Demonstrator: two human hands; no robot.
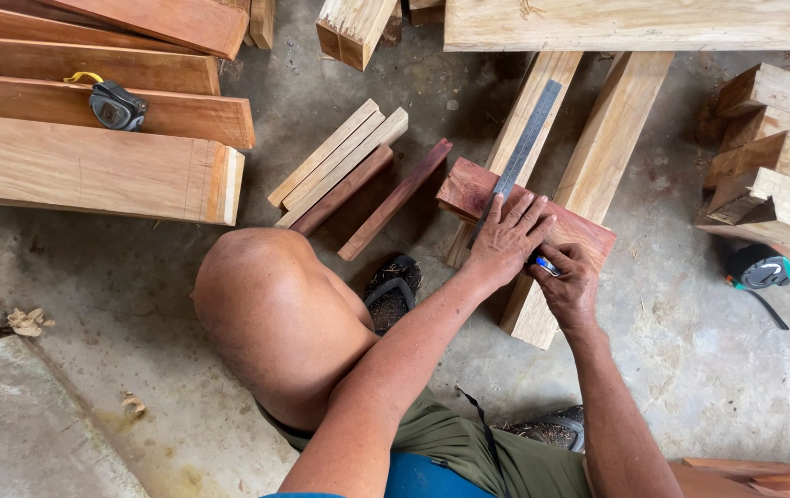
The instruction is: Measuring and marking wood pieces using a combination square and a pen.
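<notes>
Woodworking shop, floor-level work. Bare grey concrete floor [708, 369] with dust and chips. Stacked reddish-brown sawn planks [90, 111] at left, pale cut timber blocks [782, 138] at right, thin offcut slats [339, 157] in between. Long steel ruler [524, 148] on a board, 2 tape measures: grey one [118, 106] on planks, black-and-teal one [759, 267] on floor.

The red-brown board [524, 214] is smooth wood, the ruler [526, 138] on it is dull grey metal, the pale planks [598, 157] under it are rough bare wood, the floor [690, 350] is rough grey concrete, and the tape measure [760, 268] is shiny plastic.
</notes>
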